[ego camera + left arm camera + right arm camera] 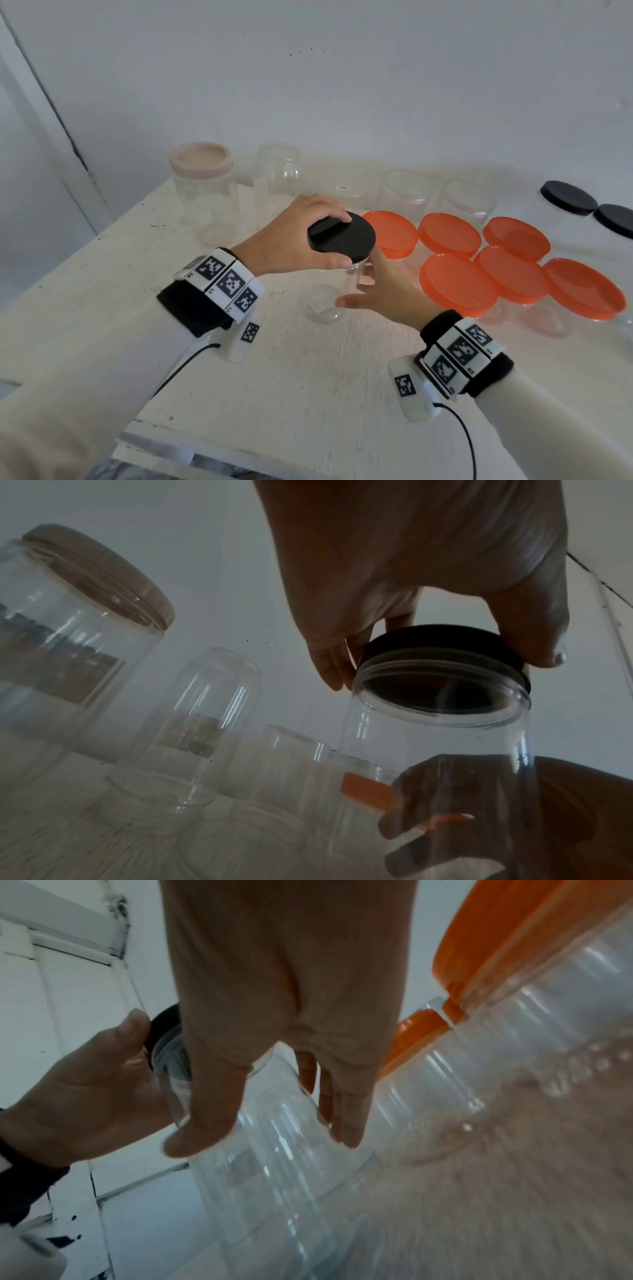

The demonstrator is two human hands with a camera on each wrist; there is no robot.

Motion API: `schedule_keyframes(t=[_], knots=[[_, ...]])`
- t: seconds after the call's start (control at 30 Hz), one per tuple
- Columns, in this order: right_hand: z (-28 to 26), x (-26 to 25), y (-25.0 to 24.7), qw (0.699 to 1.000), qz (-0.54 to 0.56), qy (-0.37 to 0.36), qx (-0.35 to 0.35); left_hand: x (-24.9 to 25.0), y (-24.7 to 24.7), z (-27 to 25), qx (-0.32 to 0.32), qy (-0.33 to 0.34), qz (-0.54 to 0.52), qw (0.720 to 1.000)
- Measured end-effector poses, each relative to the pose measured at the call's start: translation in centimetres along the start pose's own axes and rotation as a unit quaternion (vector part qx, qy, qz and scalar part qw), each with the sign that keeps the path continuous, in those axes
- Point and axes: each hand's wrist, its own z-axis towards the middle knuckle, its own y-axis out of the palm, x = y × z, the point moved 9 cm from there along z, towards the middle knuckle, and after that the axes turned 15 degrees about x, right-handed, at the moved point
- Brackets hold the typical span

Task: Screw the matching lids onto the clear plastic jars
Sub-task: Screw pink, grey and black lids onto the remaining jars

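A clear plastic jar (337,291) stands upright on the white table (274,377). A black lid (340,236) sits on its mouth. My left hand (291,236) grips the lid's rim from above, fingers and thumb curled round it. My right hand (380,291) holds the jar's body from the right, thumb in front and fingers behind. In the left wrist view the black lid (441,647) caps the jar (438,750), with the fingers (534,631) on its edge. In the right wrist view my right hand (284,1015) straddles the jar (274,1164).
A taller jar with a beige lid (202,161) stands at the back left. Lidless clear jars (277,171) line the wall. Several orange-lidded jars (459,284) crowd the right side, and two black-lidded jars (568,198) stand at the far right. The table's edge (154,448) is near me.
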Motion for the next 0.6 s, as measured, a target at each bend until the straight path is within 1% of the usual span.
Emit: schedule_keyframes(t=[0.1,0.17,0.23,0.27,0.33,0.4,0.5,0.6], knots=[[-0.4,-0.9,-0.9,0.999,-0.022,-0.002,-0.035,-0.8,0.1,-0.5,-0.006,-0.026,-0.031,0.999],[-0.4,-2.7,-2.8,0.999,-0.029,-0.017,-0.018,-2.2,0.3,-1.4,-0.005,-0.073,-0.064,0.995],[-0.1,-5.5,-5.0,0.997,-0.056,-0.052,0.016,-3.7,1.1,-2.6,-0.004,-0.127,-0.099,0.987],[0.0,-7.0,-5.7,0.994,-0.08,-0.076,0.021,-4.1,1.6,-3.1,-0.004,-0.146,-0.118,0.982],[0.3,-9.6,-5.8,0.983,-0.141,-0.117,-0.006,-4.5,2.6,-3.8,0.0,-0.168,-0.153,0.974],[0.7,-10.9,-4.5,0.962,-0.222,-0.141,-0.069,-4.5,3.4,-4.1,0.01,-0.176,-0.183,0.967],[1.3,-11.4,-1.6,0.899,-0.365,-0.186,-0.158,-4.4,3.9,-4.2,0.035,-0.186,-0.203,0.961],[1.9,-11.3,0.1,0.859,-0.432,-0.193,-0.194,-5.0,4.0,-4.0,0.057,-0.202,-0.196,0.958]])
